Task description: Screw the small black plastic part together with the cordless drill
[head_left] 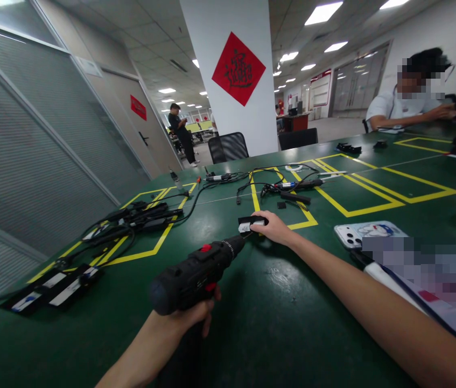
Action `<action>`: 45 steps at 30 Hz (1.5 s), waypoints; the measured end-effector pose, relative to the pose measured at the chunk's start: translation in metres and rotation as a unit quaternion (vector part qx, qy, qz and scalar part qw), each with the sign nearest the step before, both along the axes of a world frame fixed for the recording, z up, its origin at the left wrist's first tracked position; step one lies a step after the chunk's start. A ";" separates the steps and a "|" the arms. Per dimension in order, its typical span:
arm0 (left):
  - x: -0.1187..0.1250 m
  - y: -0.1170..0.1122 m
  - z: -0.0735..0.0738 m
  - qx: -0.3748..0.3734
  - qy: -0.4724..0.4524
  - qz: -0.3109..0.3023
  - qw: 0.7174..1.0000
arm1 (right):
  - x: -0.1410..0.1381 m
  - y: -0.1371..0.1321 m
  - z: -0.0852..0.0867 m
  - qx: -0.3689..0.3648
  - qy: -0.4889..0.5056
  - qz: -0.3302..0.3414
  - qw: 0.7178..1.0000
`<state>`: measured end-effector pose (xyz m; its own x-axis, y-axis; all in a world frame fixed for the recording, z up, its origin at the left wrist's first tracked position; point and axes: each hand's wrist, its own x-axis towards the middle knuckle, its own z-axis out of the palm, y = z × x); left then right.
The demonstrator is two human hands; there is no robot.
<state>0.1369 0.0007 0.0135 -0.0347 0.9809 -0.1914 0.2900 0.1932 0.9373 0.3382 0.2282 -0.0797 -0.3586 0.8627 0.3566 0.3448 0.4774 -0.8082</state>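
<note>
My left hand [195, 318] is wrapped round the grip of a black cordless drill [193, 277] with red buttons. The drill points forward and to the right, its chuck end close to a small black part [246, 225] that carries a white label. Pinched in the fingers of my right hand [274, 229], that part sits low over the green table [131, 345]. Whether the bit touches it I cannot tell. Beyond my right hand lie a dark cabled tool [292, 185] and small black pieces [295, 198].
Black cables and devices [147, 218] lie tangled at the left, near flat black parts with white labels [66, 288]. A phone in a patterned case [373, 231] rests at the right. Yellow tape [369, 208] outlines areas on the table. A person [405, 108] sits across at the right.
</note>
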 end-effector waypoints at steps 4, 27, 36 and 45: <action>-0.004 0.001 0.002 -0.025 -0.016 -0.025 0.999 | -0.001 -0.002 0.001 -0.002 0.002 -0.007 1.000; 0.000 0.000 0.005 -0.014 -0.007 -0.008 1.000 | 0.000 -0.001 0.000 -0.006 -0.002 -0.004 1.000; -0.007 0.002 0.001 -0.033 0.008 -0.022 0.999 | -0.001 -0.001 -0.001 -0.006 0.009 -0.006 1.000; 0.004 0.000 0.008 -0.020 0.018 0.004 1.000 | 0.000 -0.001 -0.001 -0.001 0.002 -0.006 1.000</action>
<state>0.1407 0.0006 0.0217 -0.0503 0.9721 -0.2290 0.3208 0.2328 0.9181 0.3378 0.2268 -0.0811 -0.3478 0.8671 0.3566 0.3473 0.4725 -0.8100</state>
